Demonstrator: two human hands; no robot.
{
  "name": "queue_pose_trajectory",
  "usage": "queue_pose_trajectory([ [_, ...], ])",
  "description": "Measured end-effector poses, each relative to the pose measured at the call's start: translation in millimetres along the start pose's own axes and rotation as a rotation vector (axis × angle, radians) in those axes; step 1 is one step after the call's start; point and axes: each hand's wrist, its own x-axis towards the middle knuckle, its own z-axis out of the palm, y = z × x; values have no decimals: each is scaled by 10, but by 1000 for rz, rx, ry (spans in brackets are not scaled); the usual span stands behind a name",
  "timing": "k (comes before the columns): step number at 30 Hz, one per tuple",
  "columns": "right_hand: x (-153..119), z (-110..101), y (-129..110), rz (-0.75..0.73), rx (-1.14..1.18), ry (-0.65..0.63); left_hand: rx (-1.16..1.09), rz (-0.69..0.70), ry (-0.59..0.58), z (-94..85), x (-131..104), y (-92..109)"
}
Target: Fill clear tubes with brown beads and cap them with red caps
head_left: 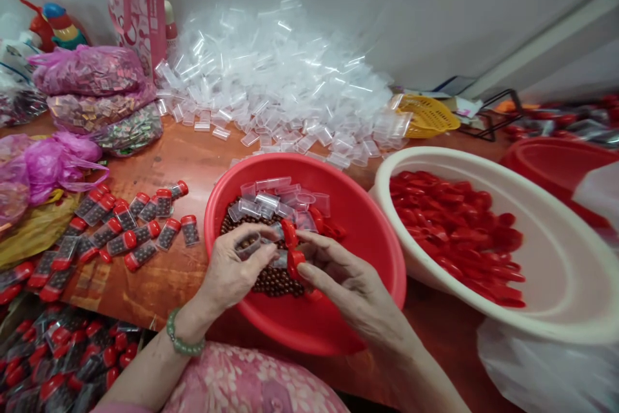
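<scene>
Over the red basin (387, 258), my left hand (232, 268) is closed around a clear plastic tube (248, 245). Between the thumb and fingers of my right hand (348, 274) is a red flip cap (294, 261), held close to the tube's end. Whether cap and tube touch is hard to make out. Beneath my hands lie many small brown beads (275, 281) in the basin. Loose clear tubes (268, 201) rest on the beads, with some red caps (331, 227) beside them. A green bead bracelet (181, 339) circles my left wrist.
A cream basin (556, 271) full of red caps stands on the right. Clear tubes (285, 71) are heaped against the wall. Filled red-capped tubes (140, 229) lie on the table at left, others in a box below. Also there: pink bags (97, 68), a yellow basket (428, 116).
</scene>
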Motion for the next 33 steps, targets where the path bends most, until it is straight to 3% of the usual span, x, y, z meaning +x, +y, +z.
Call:
queue_pose_trajectory([
  [5,13,-170,2,106,-5,-201,-177,-59,-118,-44,34,11],
  [11,70,-205,144,223,215,-72,93,128,-34,38,-9,35],
  [17,128,-114,160,187,411,55,265,284,-28,267,-70,7],
  [22,151,-182,119,221,381,31,282,384,-65,323,-75,-59],
  [27,111,-262,131,234,401,-2,209,399,-131,331,-122,-113],
  [33,84,-273,107,164,277,-61,163,277,-212,284,-141,-50],
])
